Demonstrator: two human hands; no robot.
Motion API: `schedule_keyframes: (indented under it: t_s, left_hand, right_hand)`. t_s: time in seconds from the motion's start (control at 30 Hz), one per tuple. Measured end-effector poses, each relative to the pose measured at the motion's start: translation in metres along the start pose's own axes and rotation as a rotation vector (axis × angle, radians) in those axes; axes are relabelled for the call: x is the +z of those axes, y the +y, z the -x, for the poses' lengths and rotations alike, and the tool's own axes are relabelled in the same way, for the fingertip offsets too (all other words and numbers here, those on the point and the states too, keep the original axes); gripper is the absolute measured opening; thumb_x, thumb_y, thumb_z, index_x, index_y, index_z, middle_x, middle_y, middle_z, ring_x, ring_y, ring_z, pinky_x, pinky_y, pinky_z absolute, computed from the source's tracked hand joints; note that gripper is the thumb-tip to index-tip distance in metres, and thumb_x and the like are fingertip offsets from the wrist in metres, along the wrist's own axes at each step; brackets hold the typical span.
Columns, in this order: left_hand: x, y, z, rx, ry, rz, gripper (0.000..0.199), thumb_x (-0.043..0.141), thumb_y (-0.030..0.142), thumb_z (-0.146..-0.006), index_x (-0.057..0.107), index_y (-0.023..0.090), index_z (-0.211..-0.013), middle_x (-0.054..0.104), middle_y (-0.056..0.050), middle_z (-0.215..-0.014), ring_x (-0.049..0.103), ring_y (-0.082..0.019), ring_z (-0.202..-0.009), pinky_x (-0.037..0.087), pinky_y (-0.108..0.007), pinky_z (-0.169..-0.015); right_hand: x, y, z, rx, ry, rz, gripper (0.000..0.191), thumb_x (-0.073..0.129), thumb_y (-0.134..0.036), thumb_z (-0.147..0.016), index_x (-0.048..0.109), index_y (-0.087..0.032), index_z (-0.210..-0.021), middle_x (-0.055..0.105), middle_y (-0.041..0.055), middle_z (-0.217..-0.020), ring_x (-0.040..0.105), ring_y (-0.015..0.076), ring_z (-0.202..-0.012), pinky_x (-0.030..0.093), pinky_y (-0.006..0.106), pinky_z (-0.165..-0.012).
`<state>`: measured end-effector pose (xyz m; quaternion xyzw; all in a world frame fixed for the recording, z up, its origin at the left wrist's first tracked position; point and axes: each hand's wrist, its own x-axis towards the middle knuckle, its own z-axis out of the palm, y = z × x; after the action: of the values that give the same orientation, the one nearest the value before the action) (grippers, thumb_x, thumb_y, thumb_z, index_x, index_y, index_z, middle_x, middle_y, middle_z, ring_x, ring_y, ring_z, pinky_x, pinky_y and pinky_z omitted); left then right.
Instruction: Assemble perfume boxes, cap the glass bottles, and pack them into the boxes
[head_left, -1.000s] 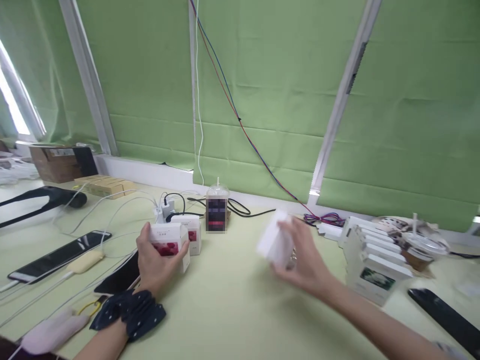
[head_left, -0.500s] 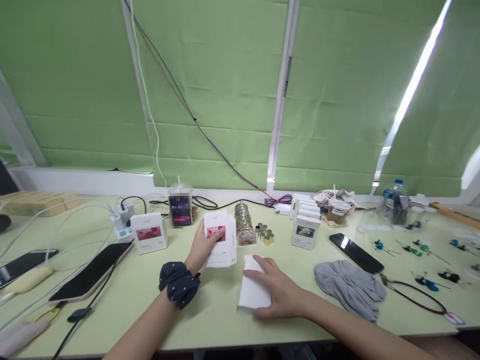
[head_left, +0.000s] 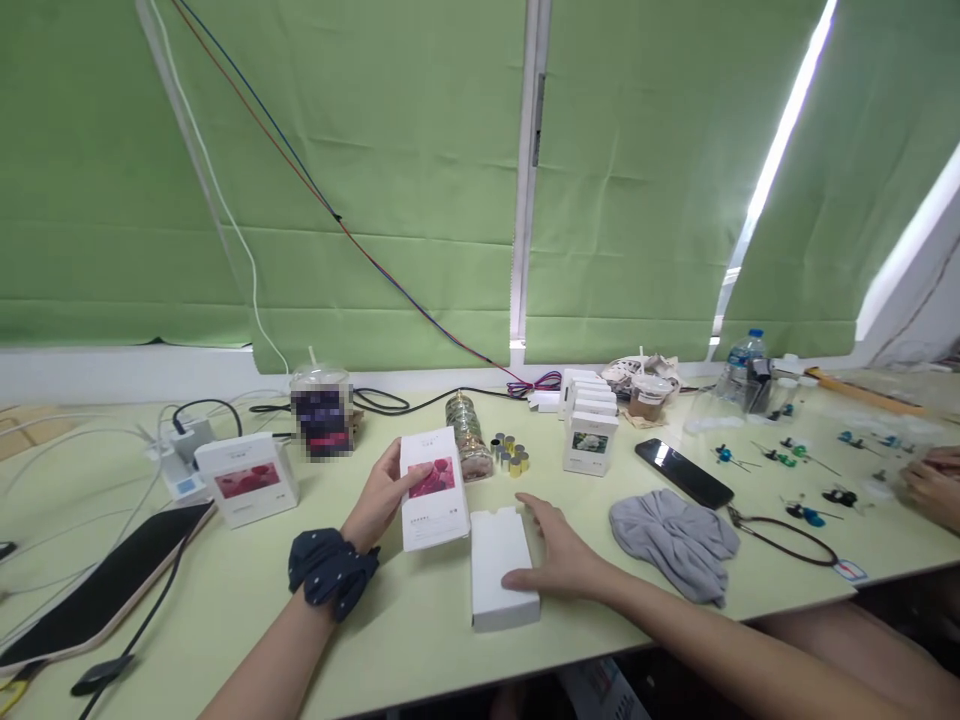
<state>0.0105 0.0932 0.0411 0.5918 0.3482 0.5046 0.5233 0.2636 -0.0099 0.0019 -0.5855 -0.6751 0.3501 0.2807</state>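
A white sleeve with a pink flower picture [head_left: 442,510] is gripped in my left hand [head_left: 382,497], thumb across its front. A plain white box [head_left: 499,570] lies on the table just in front of my right hand's palm. My right hand [head_left: 559,555] has its fingers spread, with the thumb on the box's right edge and the other fingers off it. Behind the sleeve stands a row of clear round containers [head_left: 466,435], with several small yellow and grey cylinders [head_left: 514,460] beside it.
Left: a pink-picture box [head_left: 247,480], a cup [head_left: 322,410], cables and a black tablet-like slab [head_left: 112,585]. Right: white boxes [head_left: 590,444], a phone [head_left: 682,473], a grey cloth [head_left: 675,545], small coloured parts, and another person's hands [head_left: 934,485] at the far edge.
The view has turned to the right. My right hand has loosened from the white box, its fingers now lifted off. The sleeve in my left hand has turned, its picture facing me more fully.
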Motion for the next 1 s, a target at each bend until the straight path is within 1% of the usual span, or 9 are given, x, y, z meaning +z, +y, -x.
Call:
schedule_keyframes:
  t_s: [0.07, 0.27, 0.4, 0.6, 0.73, 0.8, 0.87, 0.93, 1.0]
  left_hand:
    - [-0.001, 0.002, 0.0, -0.002, -0.042, -0.037, 0.043, 0.077, 0.037, -0.069, 0.052, 0.02, -0.101, 0.068, -0.006, -0.105, 0.067, -0.022, -0.091, 0.054, -0.03, -0.073]
    - [0.0, 0.004, 0.003, -0.011, -0.154, -0.123, 0.038, 0.078, 0.033, -0.068, 0.049, 0.02, -0.089, 0.067, 0.001, -0.086, 0.065, -0.017, -0.08, 0.051, -0.026, -0.069]
    - [0.0, 0.0, 0.002, -0.033, -0.156, -0.131, 0.033, 0.073, 0.037, -0.074, 0.048, 0.02, -0.089, 0.066, 0.001, -0.087, 0.064, -0.016, -0.082, 0.05, -0.025, -0.069]
    - [0.001, -0.003, 0.0, -0.036, -0.22, -0.109, 0.027, 0.066, 0.04, -0.08, 0.047, 0.02, -0.081, 0.061, 0.006, -0.074, 0.059, -0.01, -0.068, 0.044, -0.019, -0.061]
    - [0.007, 0.001, 0.004, -0.039, -0.311, -0.121, 0.024, 0.064, 0.04, -0.082, 0.053, 0.02, -0.087, 0.065, 0.003, -0.082, 0.061, -0.012, -0.076, 0.047, -0.021, -0.067]
    - [0.011, 0.003, 0.006, -0.04, -0.337, -0.135, 0.024, 0.063, 0.041, -0.082, 0.056, 0.019, -0.091, 0.067, 0.0, -0.091, 0.062, -0.015, -0.082, 0.048, -0.024, -0.072]
    - [0.015, 0.005, 0.009, -0.032, -0.346, -0.133, 0.025, 0.064, 0.04, -0.081, 0.058, 0.019, -0.092, 0.068, -0.002, -0.092, 0.063, -0.016, -0.084, 0.049, -0.025, -0.074]
    - [0.018, 0.007, 0.011, -0.011, -0.34, -0.126, 0.025, 0.067, 0.039, -0.079, 0.06, 0.018, -0.089, 0.068, -0.001, -0.087, 0.063, -0.015, -0.08, 0.049, -0.024, -0.072]
    - [0.02, 0.008, 0.012, 0.013, -0.324, -0.121, 0.025, 0.07, 0.038, -0.076, 0.061, 0.018, -0.088, 0.068, -0.001, -0.084, 0.062, -0.015, -0.078, 0.049, -0.024, -0.071]
  right_hand:
    - [-0.001, 0.001, -0.002, 0.052, -0.023, -0.004, 0.116, 0.083, -0.048, -0.051, 0.026, -0.015, -0.146, 0.034, 0.0183, -0.143, 0.031, 0.0333, -0.131, 0.032, 0.046, -0.107]
    - [-0.005, 0.0, -0.002, 0.05, -0.06, -0.06, 0.088, 0.085, -0.04, -0.05, 0.046, -0.02, -0.127, 0.043, 0.0128, -0.13, 0.045, 0.0292, -0.116, 0.04, 0.042, -0.097]
    - [-0.005, 0.002, 0.0, 0.031, -0.001, -0.26, 0.083, 0.086, -0.034, -0.049, 0.039, -0.022, -0.116, 0.055, 0.0073, -0.109, 0.055, 0.0257, -0.101, 0.047, 0.039, -0.086]
    - [-0.01, 0.005, 0.002, 0.042, 0.07, -0.672, 0.101, 0.087, -0.037, -0.051, 0.02, -0.029, -0.125, 0.065, 0.0003, -0.088, 0.066, 0.0254, -0.088, 0.053, 0.04, -0.076]
    - [-0.016, 0.007, -0.002, 0.016, 0.12, -0.807, 0.124, 0.09, -0.036, -0.047, 0.005, -0.033, -0.137, 0.069, 0.0045, -0.1, 0.069, 0.027, -0.09, 0.053, 0.046, -0.081]
    - [-0.018, 0.009, -0.005, -0.013, 0.147, -0.821, 0.124, 0.089, -0.037, -0.049, 0.003, -0.033, -0.139, 0.068, 0.007, -0.107, 0.069, 0.0268, -0.092, 0.052, 0.047, -0.084]
    - [-0.019, 0.011, -0.007, -0.076, 0.179, -0.754, 0.108, 0.086, -0.038, -0.054, 0.017, -0.03, -0.136, 0.065, 0.0092, -0.113, 0.067, 0.0263, -0.096, 0.051, 0.047, -0.087]
    - [-0.02, 0.014, -0.009, -0.165, 0.211, -0.598, 0.08, 0.082, -0.039, -0.06, 0.037, -0.025, -0.125, 0.064, 0.0102, -0.115, 0.064, 0.0263, -0.102, 0.049, 0.045, -0.09]
    - [-0.02, 0.016, -0.009, -0.236, 0.225, -0.432, 0.056, 0.076, -0.039, -0.067, 0.048, -0.022, -0.113, 0.063, 0.0102, -0.115, 0.061, 0.0261, -0.106, 0.049, 0.043, -0.09]
